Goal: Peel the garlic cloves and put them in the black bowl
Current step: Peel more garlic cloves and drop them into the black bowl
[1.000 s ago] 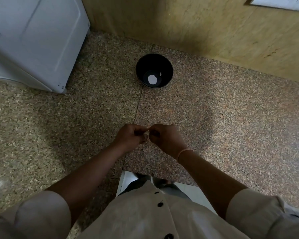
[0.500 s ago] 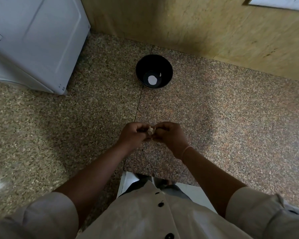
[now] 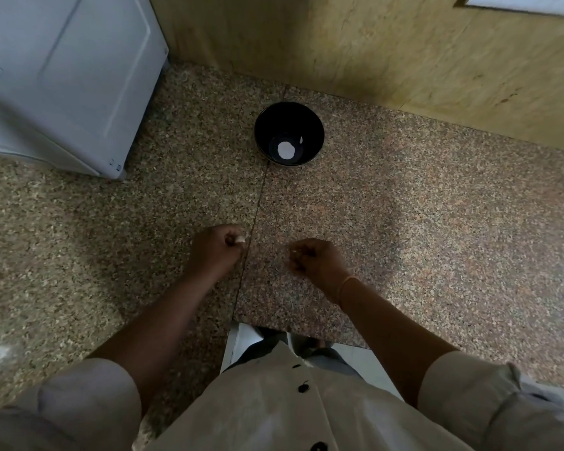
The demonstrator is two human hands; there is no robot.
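On the speckled brown granite counter [image 3: 404,222], the left hand [image 3: 215,249] pinches a small pale garlic clove [image 3: 240,238] at its curled fingertips. The right hand [image 3: 318,260] hangs apart from it with fingers curled too, though whether they hold a scrap of skin I cannot tell. The round glossy black bowl [image 3: 269,125] stands beyond the 2 hands, near the yellowish wall [image 3: 404,60] and right of a white appliance [image 3: 62,76].

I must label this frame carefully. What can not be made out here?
Head view only:
garlic clove: mostly covered by fingers of the left hand; peeled or not, unclear.
right hand: curled fingers hide whether it pinches a peel.
black bowl: pale spot inside, too small to tell glare from a clove.
white appliance: cut off by the left edge.
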